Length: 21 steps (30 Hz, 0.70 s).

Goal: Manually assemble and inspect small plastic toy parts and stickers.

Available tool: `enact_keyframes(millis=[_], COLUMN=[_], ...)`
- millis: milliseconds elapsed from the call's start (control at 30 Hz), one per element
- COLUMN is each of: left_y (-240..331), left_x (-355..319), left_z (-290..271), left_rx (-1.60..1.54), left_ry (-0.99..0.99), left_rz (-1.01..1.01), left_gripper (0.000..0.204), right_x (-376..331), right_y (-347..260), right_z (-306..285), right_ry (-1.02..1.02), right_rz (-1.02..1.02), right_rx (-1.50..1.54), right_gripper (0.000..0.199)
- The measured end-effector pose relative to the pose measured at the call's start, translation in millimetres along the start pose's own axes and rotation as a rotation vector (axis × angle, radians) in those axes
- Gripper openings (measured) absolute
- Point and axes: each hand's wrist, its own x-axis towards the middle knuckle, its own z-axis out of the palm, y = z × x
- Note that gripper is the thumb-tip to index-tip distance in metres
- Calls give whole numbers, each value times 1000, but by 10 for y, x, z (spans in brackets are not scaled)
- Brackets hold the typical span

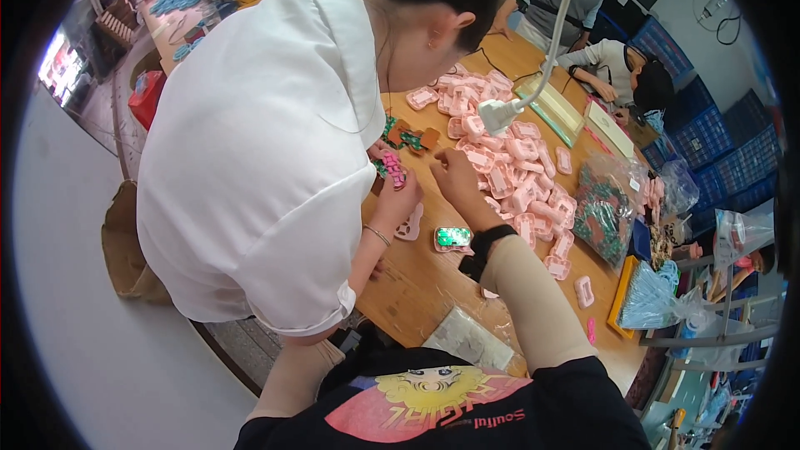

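my left hand and its grip: hidden behind a white shirt [250,142]
my right hand [455,173] curls beside the pink shells [523,150]; i can't tell if it holds anything. 1 green board [452,237] sits by my black wristband [493,237].

A cluttered workroom around a wooden surface [400,293]
From my remote post I see a white wall [75,267] at left, speckled floor [246,346] beside it, glaring light [60,62] at upper left, and stacked blue crates [700,137] near a pale wall [696,17] at right.
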Motion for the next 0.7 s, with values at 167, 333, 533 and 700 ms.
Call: enact_keyframes(millis=[167,333,533,700], left_y=[-971,-932,-894,-662], left_x=[492,363,316,284], left_z=[-370,-306,-271,-298], left_rx=[-1022,-1029,-1332,-1034], left_ry=[-121,-145,-138,-96], left_rz=[87,162,144,281], left_gripper=[24,25,29,34], right_x=[-826,-1678,-2219,-2417], right_y=[246,261,276,223], right_z=[-805,-873,-808,-666], right_ry=[-20,-153,-159,-256], right_rz=[-34,108,307,337], right_rx=[52,106,243,292], right_gripper=[21,21,19,19])
